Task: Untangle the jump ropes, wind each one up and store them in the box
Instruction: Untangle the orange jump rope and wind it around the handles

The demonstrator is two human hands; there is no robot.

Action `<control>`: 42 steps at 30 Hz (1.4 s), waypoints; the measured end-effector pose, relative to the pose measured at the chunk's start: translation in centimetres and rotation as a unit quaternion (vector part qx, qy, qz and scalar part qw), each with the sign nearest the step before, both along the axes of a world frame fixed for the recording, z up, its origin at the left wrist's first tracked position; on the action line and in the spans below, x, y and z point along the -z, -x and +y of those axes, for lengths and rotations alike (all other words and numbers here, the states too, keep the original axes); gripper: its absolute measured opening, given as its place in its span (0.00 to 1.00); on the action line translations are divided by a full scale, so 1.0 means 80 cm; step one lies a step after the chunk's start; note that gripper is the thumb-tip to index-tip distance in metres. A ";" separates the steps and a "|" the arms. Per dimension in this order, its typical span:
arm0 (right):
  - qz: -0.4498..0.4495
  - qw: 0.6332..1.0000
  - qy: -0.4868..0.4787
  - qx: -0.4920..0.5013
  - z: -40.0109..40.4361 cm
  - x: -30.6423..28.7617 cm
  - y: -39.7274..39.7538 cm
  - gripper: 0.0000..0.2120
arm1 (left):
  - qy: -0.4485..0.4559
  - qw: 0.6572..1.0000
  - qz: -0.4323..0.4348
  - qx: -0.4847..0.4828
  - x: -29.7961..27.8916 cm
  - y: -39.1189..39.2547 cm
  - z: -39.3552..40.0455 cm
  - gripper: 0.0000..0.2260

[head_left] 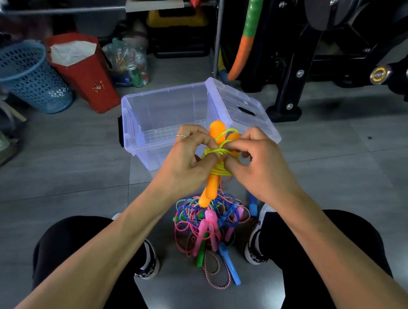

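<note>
Between our knees on the floor lies the tangled pile of ropes [209, 226], still to be sorted. Above it our left hand [186, 158] grips the orange handles [213, 168] while our right hand [258, 161] pinches the yellow cord [218, 152] wound round them. We judge this the winding step; next comes tucking the cord's end, then dropping the bundle into the clear box [153, 120] just beyond our hands.
</note>
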State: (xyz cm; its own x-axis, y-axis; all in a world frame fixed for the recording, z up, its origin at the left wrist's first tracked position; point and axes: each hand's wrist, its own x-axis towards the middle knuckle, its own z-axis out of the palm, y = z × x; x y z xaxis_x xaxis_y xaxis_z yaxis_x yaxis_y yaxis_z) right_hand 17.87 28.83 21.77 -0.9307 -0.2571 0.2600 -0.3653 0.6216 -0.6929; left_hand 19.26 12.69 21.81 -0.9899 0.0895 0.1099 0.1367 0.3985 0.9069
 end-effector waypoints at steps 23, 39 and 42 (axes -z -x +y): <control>-0.174 0.983 0.049 -0.020 -0.020 0.022 -0.007 0.11 | 0.106 0.994 -0.028 0.016 0.003 0.004 -0.010 0.07; -0.166 0.975 -0.092 -0.118 -0.012 0.008 -0.012 0.15 | 0.382 0.910 0.135 0.083 0.005 -0.011 -0.039 0.18; -0.173 0.975 -0.076 -0.117 -0.013 0.005 -0.011 0.14 | 0.381 0.903 0.180 0.090 0.007 -0.011 -0.040 0.14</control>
